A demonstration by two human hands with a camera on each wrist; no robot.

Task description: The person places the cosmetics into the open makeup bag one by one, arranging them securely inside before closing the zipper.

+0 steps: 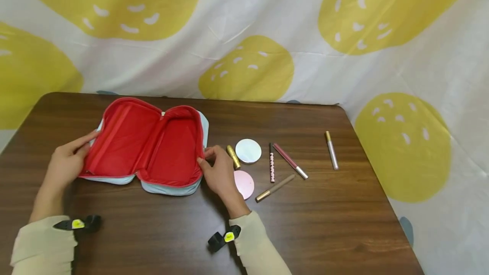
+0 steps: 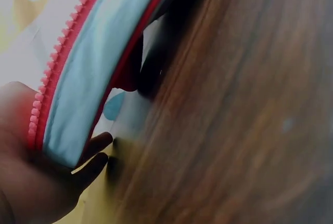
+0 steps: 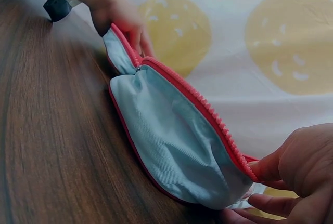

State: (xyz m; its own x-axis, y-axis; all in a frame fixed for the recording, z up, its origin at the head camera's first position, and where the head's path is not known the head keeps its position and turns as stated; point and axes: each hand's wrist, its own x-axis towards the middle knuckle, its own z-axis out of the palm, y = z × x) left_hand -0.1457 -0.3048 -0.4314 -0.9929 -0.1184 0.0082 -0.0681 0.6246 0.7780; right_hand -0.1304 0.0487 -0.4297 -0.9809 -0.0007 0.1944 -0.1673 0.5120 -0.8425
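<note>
A light blue cosmetic pouch (image 1: 175, 152) with a red lining lies spread wide on the table, its two halves joined by a middle fold. My left hand (image 1: 68, 162) grips its left edge; in the left wrist view the thumb side of the hand (image 2: 31, 182) meets the red zipper, and two fingertips show past the blue side wall (image 2: 99, 63). At the opposite end, my right hand (image 1: 221, 173) pinches the right rim. From the right wrist view, fingers of that hand (image 3: 307, 172) hold the red zipper edge at the corner. No items show inside the pouch.
Right of the pouch lie a gold tube (image 1: 233, 157), a white round compact (image 1: 248, 151) and a pink one (image 1: 243, 184) partly behind my right wrist. Several slim makeup sticks are scattered beyond, with a silver-and-gold tube (image 1: 332, 150) farthest right. A fruit-patterned cloth (image 1: 244, 71) hangs behind the table (image 1: 324, 224).
</note>
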